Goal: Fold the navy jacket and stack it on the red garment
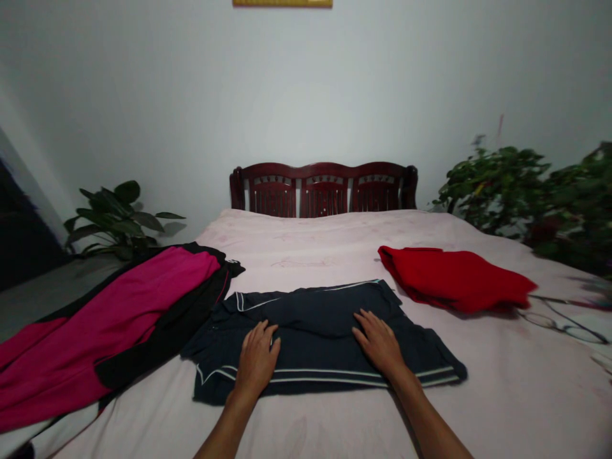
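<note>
Two hands (pixel 258 354) (pixel 381 342), one navy garment (pixel 313 331) beneath, one headboard (pixel 325 169)

The garment (pixel 310 347) lay on the bed (pixel 306 248) between clothes (pixel 124 299) at left and a cloth (pixel 454 274) at right, near glasses (pixel 560 327); behind stood the headboard (pixel 322 185), between a plant (pixel 122 213) and foliage (pixel 502 182).

The one camera sits on the person's head. It looks forward and a bit down across the bed (pixel 310 239), toward the dark red headboard (pixel 324 189) and the pale wall (pixel 335 83) behind it. The left hand (pixel 258 354) and right hand (pixel 381 343) are close, low in the middle. The view is wide, from a leafy plant (pixel 115 224) at left to bushy plants (pixel 507 185) at right
</note>
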The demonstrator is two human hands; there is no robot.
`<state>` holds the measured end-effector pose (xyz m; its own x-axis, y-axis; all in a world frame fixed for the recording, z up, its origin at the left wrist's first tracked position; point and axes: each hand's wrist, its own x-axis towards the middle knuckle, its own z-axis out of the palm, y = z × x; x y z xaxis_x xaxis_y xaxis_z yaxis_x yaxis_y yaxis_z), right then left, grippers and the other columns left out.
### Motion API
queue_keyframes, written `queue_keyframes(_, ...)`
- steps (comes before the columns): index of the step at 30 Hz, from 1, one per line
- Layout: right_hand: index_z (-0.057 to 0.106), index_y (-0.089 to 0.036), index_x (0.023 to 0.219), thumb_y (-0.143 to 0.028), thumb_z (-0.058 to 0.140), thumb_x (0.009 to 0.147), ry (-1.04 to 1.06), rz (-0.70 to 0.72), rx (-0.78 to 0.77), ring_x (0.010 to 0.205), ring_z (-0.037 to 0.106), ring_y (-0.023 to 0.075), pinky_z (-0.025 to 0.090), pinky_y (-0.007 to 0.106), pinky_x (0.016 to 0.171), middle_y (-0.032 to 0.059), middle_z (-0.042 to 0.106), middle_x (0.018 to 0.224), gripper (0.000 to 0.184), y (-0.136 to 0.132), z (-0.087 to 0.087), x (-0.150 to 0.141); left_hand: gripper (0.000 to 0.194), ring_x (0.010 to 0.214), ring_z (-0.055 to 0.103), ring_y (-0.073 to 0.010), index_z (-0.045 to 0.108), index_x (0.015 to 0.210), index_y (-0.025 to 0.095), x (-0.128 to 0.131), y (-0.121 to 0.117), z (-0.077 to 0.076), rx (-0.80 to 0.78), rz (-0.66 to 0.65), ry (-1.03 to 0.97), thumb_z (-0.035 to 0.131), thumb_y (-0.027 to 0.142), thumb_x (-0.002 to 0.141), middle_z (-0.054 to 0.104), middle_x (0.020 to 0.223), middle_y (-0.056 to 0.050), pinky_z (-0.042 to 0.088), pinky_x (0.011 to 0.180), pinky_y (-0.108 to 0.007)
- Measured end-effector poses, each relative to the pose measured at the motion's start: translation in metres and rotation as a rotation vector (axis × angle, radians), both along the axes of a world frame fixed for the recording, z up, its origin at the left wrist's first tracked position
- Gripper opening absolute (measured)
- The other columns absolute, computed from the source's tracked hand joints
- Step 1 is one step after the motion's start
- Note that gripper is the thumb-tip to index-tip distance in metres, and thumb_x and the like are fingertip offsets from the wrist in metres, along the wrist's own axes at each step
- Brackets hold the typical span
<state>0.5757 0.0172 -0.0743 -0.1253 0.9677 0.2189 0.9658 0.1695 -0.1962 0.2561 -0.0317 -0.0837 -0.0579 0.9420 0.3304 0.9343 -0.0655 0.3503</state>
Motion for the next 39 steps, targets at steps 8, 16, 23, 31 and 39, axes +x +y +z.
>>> queue_keyframes(8, 0.055, -0.022, 0.14, -0.045, 0.036, 0.097, 0.011, 0.002, -0.003, 0.144, 0.037, 0.0241, 0.026, 0.045, 0.119, 0.0061, 0.046, 0.152, 0.052, 0.0, -0.0002, 0.001, 0.034, 0.135, 0.049, -0.0249, 0.066, 0.121, 0.02, -0.0008, -0.0004, 0.0011, 0.025, -0.013, -0.016, 0.045, 0.028, 0.096, 0.06, 0.139, -0.01, 0.034, 0.116, -0.043)
queue_keyframes(16, 0.054, -0.021, 0.141, -0.044, 0.037, 0.098, 0.017, 0.007, -0.016, 0.144, 0.036, 0.0245, 0.026, 0.045, 0.119, 0.0051, 0.045, 0.153, 0.052, -0.0004, 0.001, 0.0014, 0.034, 0.136, 0.049, -0.0241, 0.066, 0.12, 0.021, -0.0014, 0.0002, 0.0001, 0.016, -0.01, -0.031, 0.045, 0.028, 0.095, 0.06, 0.139, -0.009, 0.034, 0.116, -0.043)
queue_keyframes(23, 0.056, -0.022, 0.14, -0.043, 0.038, 0.097, 0.023, 0.009, -0.001, 0.144, 0.037, 0.0241, 0.027, 0.045, 0.119, 0.0052, 0.047, 0.152, 0.051, 0.0006, -0.0013, 0.0022, 0.033, 0.135, 0.049, -0.0238, 0.067, 0.12, 0.022, -0.0017, -0.0001, -0.0001, 0.034, -0.012, -0.029, 0.045, 0.028, 0.095, 0.06, 0.138, -0.009, 0.035, 0.116, -0.043)
queue_keyframes(31, 0.056, -0.022, 0.14, -0.042, 0.04, 0.097, 0.035, 0.012, -0.004, 0.144, 0.037, 0.0247, 0.027, 0.045, 0.119, 0.0053, 0.047, 0.152, 0.05, 0.0024, -0.004, 0.004, 0.031, 0.133, 0.052, -0.0254, 0.068, 0.117, 0.021, -0.0016, 0.001, -0.0028, 0.068, -0.016, -0.051, 0.048, 0.025, 0.095, 0.062, 0.136, -0.011, 0.037, 0.115, -0.046)
queue_keyframes(39, 0.056, -0.021, 0.139, -0.041, 0.042, 0.097, 0.054, 0.015, 0.0, 0.144, 0.037, 0.0253, 0.027, 0.046, 0.119, 0.0058, 0.047, 0.151, 0.049, 0.0016, -0.0033, 0.004, 0.03, 0.133, 0.052, -0.0257, 0.068, 0.117, 0.02, -0.0028, 0.0012, -0.0047, 0.081, -0.026, -0.05, 0.049, 0.025, 0.094, 0.062, 0.135, -0.011, 0.037, 0.114, -0.047)
